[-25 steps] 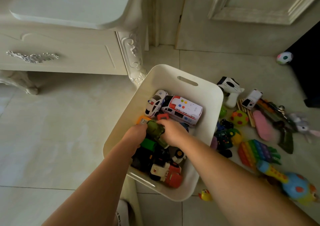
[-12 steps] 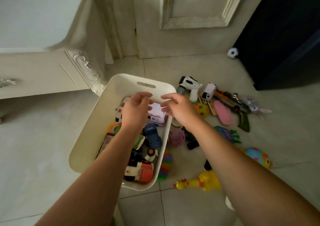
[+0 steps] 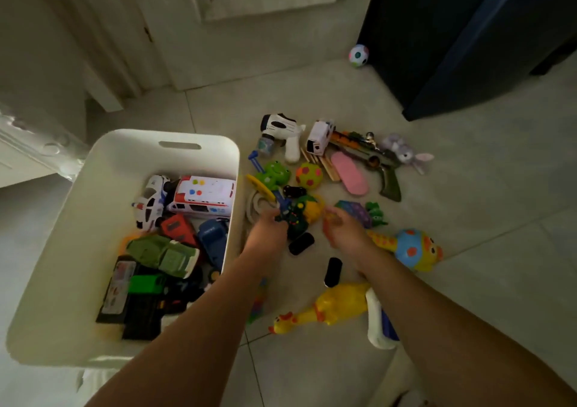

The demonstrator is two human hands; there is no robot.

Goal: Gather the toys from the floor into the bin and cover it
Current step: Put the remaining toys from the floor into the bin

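The white bin (image 3: pixel 168 136) stands on the floor at left and holds several toy vehicles, among them an ambulance (image 3: pixel 203 194), a police car (image 3: pixel 151 202) and a green car (image 3: pixel 165 253). Just right of the bin, my left hand (image 3: pixel 267 230) grips a dark green and black toy (image 3: pixel 295 221) that lies in the pile on the floor. My right hand (image 3: pixel 343 230) hovers beside it with loosely curled, blurred fingers and nothing seen in them, close to a yellow toy (image 3: pixel 313 208). No lid is in view.
Loose on the tiles lie a bubble gun (image 3: pixel 284 132), white truck (image 3: pixel 318 135), toy rifle (image 3: pixel 377 160), pink sole (image 3: pixel 349 174), spotted ball (image 3: pixel 309 174), frog toy (image 3: pixel 274 172), rabbit plush (image 3: pixel 402 152), giraffe toy (image 3: pixel 412 249) and rubber chicken (image 3: pixel 331 306). A small ball (image 3: pixel 358 54) sits by dark furniture (image 3: pixel 452 47).
Both hands left the bin, where they set down a green car, and crossed its right rim to the floor pile. My left hand has taken hold of the dark green toy. The view swung right.
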